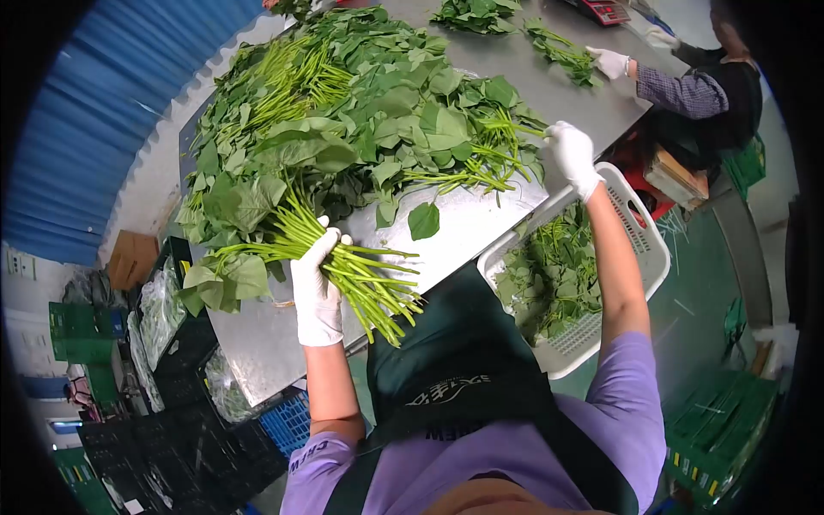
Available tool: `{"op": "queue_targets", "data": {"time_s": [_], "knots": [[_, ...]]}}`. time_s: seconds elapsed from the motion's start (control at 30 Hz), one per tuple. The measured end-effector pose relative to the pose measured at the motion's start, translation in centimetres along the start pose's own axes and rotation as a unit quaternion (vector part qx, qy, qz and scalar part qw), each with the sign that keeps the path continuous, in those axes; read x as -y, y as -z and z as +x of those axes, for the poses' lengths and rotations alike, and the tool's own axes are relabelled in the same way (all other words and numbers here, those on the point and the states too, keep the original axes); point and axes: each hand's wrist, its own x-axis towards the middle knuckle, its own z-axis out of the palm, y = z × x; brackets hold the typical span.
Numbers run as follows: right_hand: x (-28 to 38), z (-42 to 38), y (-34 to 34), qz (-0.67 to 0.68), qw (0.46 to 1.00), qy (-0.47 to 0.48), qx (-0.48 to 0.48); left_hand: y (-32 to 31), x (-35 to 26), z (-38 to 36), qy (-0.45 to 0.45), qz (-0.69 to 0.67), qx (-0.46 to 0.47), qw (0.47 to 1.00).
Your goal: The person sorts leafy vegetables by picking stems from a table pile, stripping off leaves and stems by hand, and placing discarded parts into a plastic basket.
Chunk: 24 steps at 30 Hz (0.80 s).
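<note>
My left hand (316, 287), in a white glove, is closed around a thick bunch of leafy green stems (369, 287). The cut ends point right and toward me, and the leaves fan out to the left. To the right, my gloved right hand (571, 157) has its fingers pinched at the end of a green stem (525, 129) at the edge of the pile. A large heap of leafy greens (386, 112) covers much of the metal table (481, 219). One loose leaf (424, 221) lies near the table's front edge.
A white plastic basket (648, 249) with greens stands below my right arm. Across the table, a co-worker's gloved hand (609, 63) touches a small bunch (562, 53). A red scale (605, 10) sits at the far end. Dark crates (180, 455) are stacked at left.
</note>
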Motion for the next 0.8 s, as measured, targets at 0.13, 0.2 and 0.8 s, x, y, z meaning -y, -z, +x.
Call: {"op": "queue_targets", "data": {"time_s": [0.13, 0.2, 0.8], "knots": [[3.3, -1.2, 6.4, 0.19, 0.974, -0.069, -0.105, -0.6, 0.2, 0.1, 0.001, -0.002, -0.001, 1.0], [5.2, -2.1, 8.3, 0.278, 0.945, -0.084, -0.152, -0.3, 0.8, 0.4, 0.013, -0.022, 0.011, 1.0], [17.3, -6.3, 8.6, 0.499, 0.858, -0.036, 0.114, -3.2, -0.8, -0.4, 0.014, 0.007, 0.048, 0.999]]}}
